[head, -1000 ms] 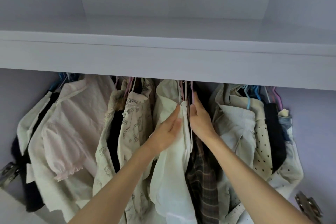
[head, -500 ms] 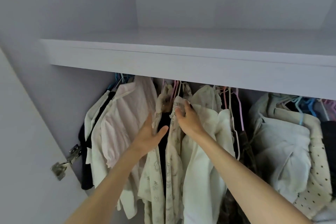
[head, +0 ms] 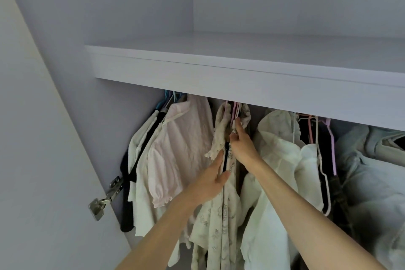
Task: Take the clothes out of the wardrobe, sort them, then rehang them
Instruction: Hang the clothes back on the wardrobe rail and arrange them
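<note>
Clothes hang in a row under the wardrobe shelf (head: pixel 241 76). A pale pink blouse (head: pixel 184 144) hangs at the left. Beside it hangs a cream printed garment (head: pixel 219 221) with a lace-trimmed collar. My right hand (head: pixel 243 147) grips the top of that printed garment just below its pink hanger (head: pixel 235 110). My left hand (head: pixel 210 182) lies flat with straight fingers against the garment's left side, between it and the pink blouse. A white shirt (head: pixel 274 193) hangs just right of my right arm. The rail itself is hidden behind the shelf edge.
The wardrobe door (head: pixel 32 160) stands open at the left with a metal hinge (head: pixel 105 199). Dark and white garments (head: pixel 135 171) hang at the far left. Pink and purple hangers (head: pixel 324 138) and a light blue garment (head: pixel 372 171) hang at the right.
Both hands moved left along the row, from the white shirt to the printed garment. My right hand now grips its top and my left hand presses its side. The view shifted left.
</note>
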The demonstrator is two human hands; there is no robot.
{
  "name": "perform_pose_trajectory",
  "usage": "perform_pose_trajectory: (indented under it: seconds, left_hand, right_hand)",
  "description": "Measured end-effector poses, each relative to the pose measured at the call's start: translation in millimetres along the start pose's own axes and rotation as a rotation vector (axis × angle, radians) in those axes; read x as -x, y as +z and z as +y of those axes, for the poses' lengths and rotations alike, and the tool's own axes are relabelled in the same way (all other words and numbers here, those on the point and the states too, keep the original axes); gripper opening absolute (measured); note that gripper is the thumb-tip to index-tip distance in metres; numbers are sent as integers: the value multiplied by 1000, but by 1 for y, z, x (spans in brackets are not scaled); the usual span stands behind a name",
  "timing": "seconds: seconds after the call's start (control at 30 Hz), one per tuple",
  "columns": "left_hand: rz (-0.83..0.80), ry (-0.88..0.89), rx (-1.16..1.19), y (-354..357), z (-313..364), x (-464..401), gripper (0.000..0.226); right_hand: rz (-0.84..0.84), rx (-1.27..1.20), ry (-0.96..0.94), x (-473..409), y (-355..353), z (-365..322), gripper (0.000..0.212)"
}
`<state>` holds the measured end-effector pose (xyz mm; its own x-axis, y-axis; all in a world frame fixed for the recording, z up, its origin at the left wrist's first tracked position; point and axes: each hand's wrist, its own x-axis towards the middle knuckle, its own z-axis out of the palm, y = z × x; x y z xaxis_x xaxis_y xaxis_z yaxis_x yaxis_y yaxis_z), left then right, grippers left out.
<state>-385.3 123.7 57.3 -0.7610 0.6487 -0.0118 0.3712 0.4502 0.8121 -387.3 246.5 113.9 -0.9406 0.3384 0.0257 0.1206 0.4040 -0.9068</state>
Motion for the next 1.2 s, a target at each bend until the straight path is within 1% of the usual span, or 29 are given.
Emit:
perform_pose_trajectory:
  seconds: [0.1, 0.2, 0.3, 0.33, 0.4, 0.47, 0.53, 0.6, 0.63, 0.73, 0.83, 0.97, 1.0, 1.1, 1.2]
  left_hand:
    - [-6, 7, -29, 0, -2, 4, 65]
    - [59, 45, -73, -1, -6, 18, 58]
    - [203, 92, -161, -13, -17, 37, 48]
    - [274, 103, -202, -20, -23, 42, 44]
    - [455, 100, -287, -38, -38, 48, 42]
    - [603, 71, -401, -59, -55, 49, 42]
    - [662, 14, -476, -78, -69, 49, 50]
    - [676, -1, -544, -92, -82, 46, 55]
    - [682, 10, -589, -99, -89, 44, 54]
    - [709, 70, -683, -112, -106, 35, 49]
    - [732, 101, -704, -119, -120, 28, 47]
    - [723, 115, -730, -121, -130, 23, 46]
    - [721, 118, -731, -120, -131, 22, 48]
    - [728, 99, -751, -120, -135, 16, 65]
    - [699, 76, -786, -117, -134, 16, 68]
  right_hand:
    - [-13, 87, -15, -1, 0, 3, 55]
    - [34, 279, -143, 0, 7, 4, 55]
    - [101, 447, -367, 5, 24, -3, 52]
    - [93, 472, -416, 7, 32, -6, 51]
    - [13, 444, -441, 9, 49, -14, 50]
    - [-97, 330, -400, 4, 68, -24, 51]
    - [-179, 173, -251, -7, 87, -36, 53]
    - [-172, 51, -88, -32, 104, -45, 56]
    - [-140, 32, -51, -47, 113, -48, 57]
    - [-71, -14, -29, -89, 131, -53, 55]
    - [-92, -130, -52, -118, 155, -54, 52]
    - [-85, -299, -26, -136, 189, -51, 53]
    - [-74, -314, -24, -139, 194, -49, 53]
    - [-65, -338, -15, -147, 203, -45, 56]
    - [-74, -298, -1, -148, 199, -42, 59]
